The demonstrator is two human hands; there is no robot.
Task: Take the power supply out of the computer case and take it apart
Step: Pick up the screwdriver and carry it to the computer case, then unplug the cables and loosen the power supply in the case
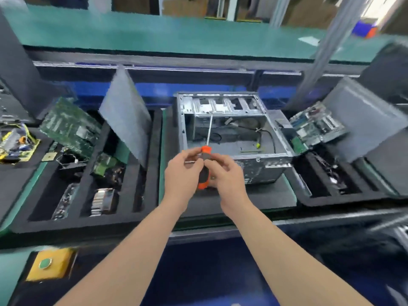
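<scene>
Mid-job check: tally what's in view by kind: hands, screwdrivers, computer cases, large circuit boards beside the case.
2 hands: left hand, right hand
1 screwdriver
1 computer case
2 large circuit boards: left board, right board
Total: 6

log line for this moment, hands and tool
left hand: grips screwdriver handle | right hand: grips same handle | shaft: aimed toward open computer case
</scene>
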